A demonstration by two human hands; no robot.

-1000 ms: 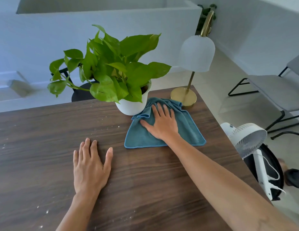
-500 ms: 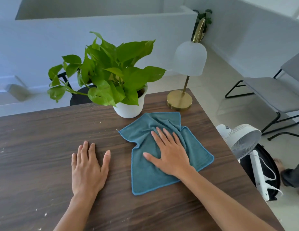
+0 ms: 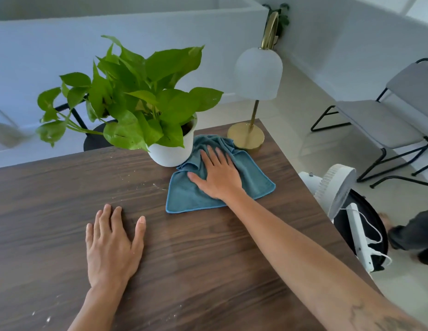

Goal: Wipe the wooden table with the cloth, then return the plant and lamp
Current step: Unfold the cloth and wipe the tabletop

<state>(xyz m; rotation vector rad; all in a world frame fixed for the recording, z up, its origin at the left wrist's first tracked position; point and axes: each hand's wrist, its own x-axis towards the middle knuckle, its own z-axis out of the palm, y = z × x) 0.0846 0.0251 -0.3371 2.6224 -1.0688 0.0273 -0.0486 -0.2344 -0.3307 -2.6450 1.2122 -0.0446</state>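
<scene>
Right hand point(image 3: 217, 175) lies flat on the blue cloth point(image 3: 196, 197), fingers straight & spread, pressing not gripping. Cloth sits near the bench's far right corner, its far end bunched up betw. the plant's white pot point(image 3: 171, 155) and the lamp's brass base point(image 3: 246, 137), touching or nearly touching both. Left hand point(image 3: 112, 247) rests palm-down on bare bench point(image 3: 208, 271) nearer the front, fingers straight, holding nothing.

Step in hand, as I read it: wiping the far right corner w/ plant point(image 3: 136, 99) & lamp point(image 3: 257, 75) not yet moved off. To do it well: keep the palm flat w/ even pressure, sweep w/ the grain, pull crumbs toward one edge rather than scatter. Cloth is crumpled at the pot, so flatten it or it skips. Pot and base block the strip under & behind them; that needs lifting each aside. Lamp looks top-heavy, so don't nudge the base.

Pale specks remain mid-bench point(image 3: 158, 186) and at the front left point(image 3: 48, 318).

Hard to tell: the bench's left & front edges are cut off; leaves hide the far edge behind the plant; whether the cloth really touches the lamp base can't be made out. Right side of view slightly blurred.
</scene>
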